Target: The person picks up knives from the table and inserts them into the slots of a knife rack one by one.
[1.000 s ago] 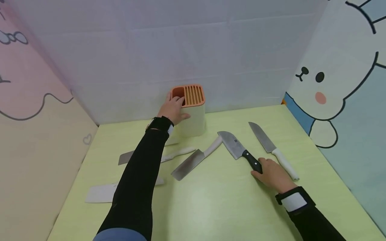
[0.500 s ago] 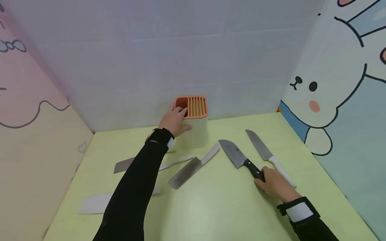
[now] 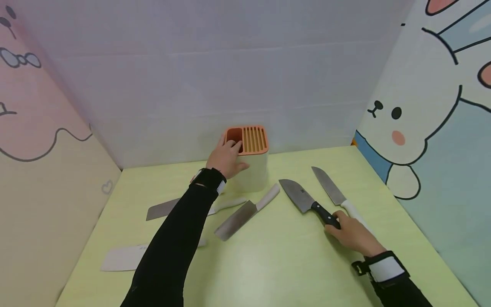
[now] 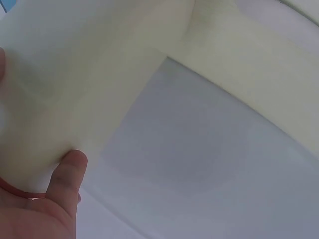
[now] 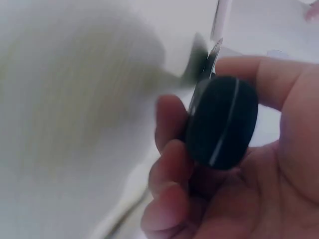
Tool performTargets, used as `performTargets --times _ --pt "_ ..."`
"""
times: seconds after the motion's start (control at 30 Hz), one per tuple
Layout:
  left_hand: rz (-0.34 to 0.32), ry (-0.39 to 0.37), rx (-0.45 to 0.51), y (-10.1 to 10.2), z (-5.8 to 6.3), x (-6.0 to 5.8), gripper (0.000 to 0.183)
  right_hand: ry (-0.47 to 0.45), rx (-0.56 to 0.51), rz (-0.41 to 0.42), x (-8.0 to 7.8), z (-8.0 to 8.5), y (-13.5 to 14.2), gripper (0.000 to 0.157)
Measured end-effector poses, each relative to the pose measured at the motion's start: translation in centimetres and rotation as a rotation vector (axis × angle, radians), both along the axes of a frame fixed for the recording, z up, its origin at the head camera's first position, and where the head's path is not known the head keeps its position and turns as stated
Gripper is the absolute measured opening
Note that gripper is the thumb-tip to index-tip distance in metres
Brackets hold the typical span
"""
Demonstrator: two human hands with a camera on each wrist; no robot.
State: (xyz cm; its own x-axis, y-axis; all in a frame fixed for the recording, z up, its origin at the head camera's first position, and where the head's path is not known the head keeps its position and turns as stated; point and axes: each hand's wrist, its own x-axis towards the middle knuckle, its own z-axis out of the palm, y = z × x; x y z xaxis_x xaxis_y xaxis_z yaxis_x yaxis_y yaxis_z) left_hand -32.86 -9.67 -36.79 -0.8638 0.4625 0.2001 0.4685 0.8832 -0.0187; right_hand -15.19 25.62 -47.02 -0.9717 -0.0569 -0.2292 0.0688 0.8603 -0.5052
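At the back of the table stands a cream knife block (image 3: 251, 175) with an orange slotted top. My left hand (image 3: 224, 160) grips its left side, fingers over the rim at the open compartment, thumb along the front wall. In the left wrist view a digit lies against the block's cream wall (image 4: 55, 109). On the right, my right hand (image 3: 353, 234) holds a wide-bladed kitchen knife (image 3: 299, 196) by its black riveted handle. The right wrist view shows the handle's butt (image 5: 224, 124) between thumb and curled fingers. The blade points away, toward the block.
A white-handled chef's knife (image 3: 327, 185) lies just right of the held knife. A small cleaver (image 3: 235, 219) lies in front of the block. Another blade (image 3: 163, 209), a white handle (image 3: 228, 204) and a white-sheathed knife (image 3: 122, 258) are partly behind my left arm.
The head view has tilted, so everything sits lower in it. The black-handled knife has shifted slightly right, its blade now apart from the cleaver's handle. My left hand stays on the block.
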Motion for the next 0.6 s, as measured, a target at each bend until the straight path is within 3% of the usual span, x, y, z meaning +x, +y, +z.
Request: performTargets --times 0.23,0.33,0.6 --pt "0.014 -0.02 0.007 -0.1 0.3 0.4 0.081 -0.09 -0.273 -0.108 0.1 -0.5 -0.3 0.076" --pt "0.02 -0.019 0.009 0.0 0.2 0.4 0.081 -0.085 -0.372 -0.149 0.3 -0.2 -0.3 0.08" --pt "0.025 -0.026 0.023 0.1 -0.1 0.3 0.082 0.074 -0.708 -0.278 0.9 0.5 -0.5 0.067"
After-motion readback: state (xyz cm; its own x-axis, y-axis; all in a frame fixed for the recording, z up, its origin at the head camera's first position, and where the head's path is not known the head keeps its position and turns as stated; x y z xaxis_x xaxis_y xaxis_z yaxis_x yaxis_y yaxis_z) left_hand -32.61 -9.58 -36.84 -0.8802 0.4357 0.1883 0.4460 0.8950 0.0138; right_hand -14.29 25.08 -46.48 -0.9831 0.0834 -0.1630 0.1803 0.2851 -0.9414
